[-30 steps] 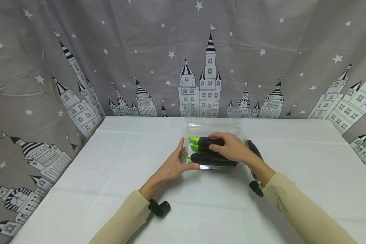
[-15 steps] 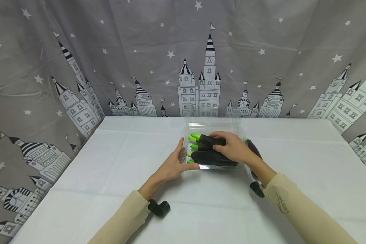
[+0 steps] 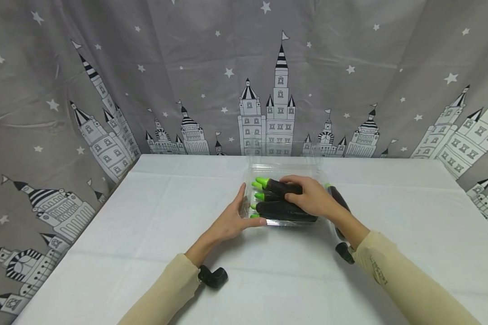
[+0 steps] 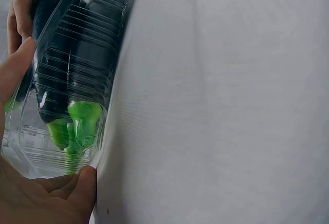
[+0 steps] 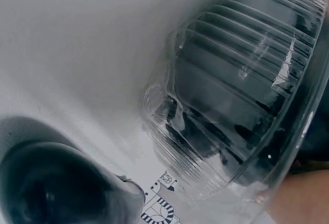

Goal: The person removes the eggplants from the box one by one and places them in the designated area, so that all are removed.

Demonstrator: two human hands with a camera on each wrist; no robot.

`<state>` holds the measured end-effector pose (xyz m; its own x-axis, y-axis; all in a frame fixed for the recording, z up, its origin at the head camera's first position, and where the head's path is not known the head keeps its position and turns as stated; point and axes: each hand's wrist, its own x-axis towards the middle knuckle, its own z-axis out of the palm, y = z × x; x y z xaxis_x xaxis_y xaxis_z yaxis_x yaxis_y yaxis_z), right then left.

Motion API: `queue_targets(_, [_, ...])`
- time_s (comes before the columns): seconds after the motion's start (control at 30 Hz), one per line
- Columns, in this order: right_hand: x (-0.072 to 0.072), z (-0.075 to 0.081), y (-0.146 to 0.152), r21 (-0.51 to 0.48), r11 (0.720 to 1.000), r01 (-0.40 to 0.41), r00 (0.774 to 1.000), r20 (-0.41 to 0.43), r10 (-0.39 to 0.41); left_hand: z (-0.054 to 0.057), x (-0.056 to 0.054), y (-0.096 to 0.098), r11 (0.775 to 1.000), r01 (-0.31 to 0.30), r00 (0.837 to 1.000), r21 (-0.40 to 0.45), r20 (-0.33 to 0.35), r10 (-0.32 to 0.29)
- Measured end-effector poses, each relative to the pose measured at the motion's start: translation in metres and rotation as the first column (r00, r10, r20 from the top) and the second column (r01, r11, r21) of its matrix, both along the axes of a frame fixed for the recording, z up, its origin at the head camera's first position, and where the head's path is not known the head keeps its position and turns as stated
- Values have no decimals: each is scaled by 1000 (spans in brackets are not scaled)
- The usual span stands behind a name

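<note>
In the head view my right hand (image 3: 311, 196) grips the top eggplant (image 3: 283, 187), its green stem pointing left. Beneath it, several dark eggplants (image 3: 284, 211) with bright green stems lie in a clear plastic clamshell container (image 3: 282, 168). My left hand (image 3: 227, 221) touches the container's left end, its thumb along the near edge and a finger straight along the side. The left wrist view has green stems (image 4: 85, 116) showing through the ribbed wall. In the right wrist view the container's other end (image 5: 226, 80) appears; the right fingertips are mostly hidden.
Another eggplant (image 3: 339, 198) lies on the white cloth (image 3: 179, 194) right of the container, partly behind the right forearm. The container's transparent lid (image 3: 284, 146) stands raised at the back, before a grey castle-patterned curtain (image 3: 329, 54). Black wrist devices (image 3: 213, 276) sit on both sleeves.
The eggplant in my right hand has tilted, its stem end rising a little and shifting right. A stem below it has come into view. The left hand stays in place.
</note>
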<state>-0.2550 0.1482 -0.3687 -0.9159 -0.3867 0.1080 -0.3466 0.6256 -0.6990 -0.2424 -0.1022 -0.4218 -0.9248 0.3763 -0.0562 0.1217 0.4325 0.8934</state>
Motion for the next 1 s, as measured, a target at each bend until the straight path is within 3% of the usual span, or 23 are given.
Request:
queue_targets(0.47, [2, 0, 2, -18, 1000, 7, 1000, -26, -8, -3, -1, -1, 1000, 4, 1000, 10, -12, -4])
queue_targets(0.67, [0, -2, 7, -39, 999, 0, 997, -72, -2, -3, 0, -1, 1000, 2, 1000, 10, -7, -2])
queue_targets(1.0, [2, 0, 16, -54, 995, 87, 983, -156, -95, 0, -1, 2, 1000, -8, 1000, 3, -5, 8])
